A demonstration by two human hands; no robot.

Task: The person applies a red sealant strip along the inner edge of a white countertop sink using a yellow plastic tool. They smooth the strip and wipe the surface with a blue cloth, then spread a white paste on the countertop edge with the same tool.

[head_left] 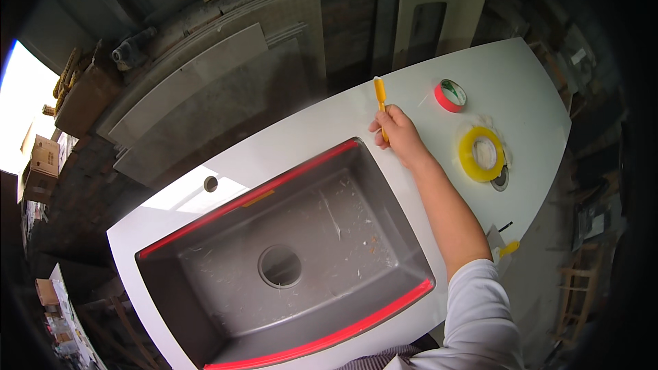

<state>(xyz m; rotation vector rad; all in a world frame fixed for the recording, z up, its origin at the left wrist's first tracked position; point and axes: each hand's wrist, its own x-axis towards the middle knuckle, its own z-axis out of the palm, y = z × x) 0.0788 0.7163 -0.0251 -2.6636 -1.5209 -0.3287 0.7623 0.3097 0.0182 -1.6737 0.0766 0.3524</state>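
The right hand (397, 138) grips a yellow-handled tool (380, 104), probably a blade, on the white surface (301, 130) at the sink's (226, 288) far corner, where a slip could gouge the red tape (288, 179).

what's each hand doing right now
Left hand: not in view.
Right hand: closed around a yellow-handled tool on the white countertop.

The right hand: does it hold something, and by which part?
Yes. The right hand grips a yellow-handled tool by its lower end; its upper end points away, over the white countertop.
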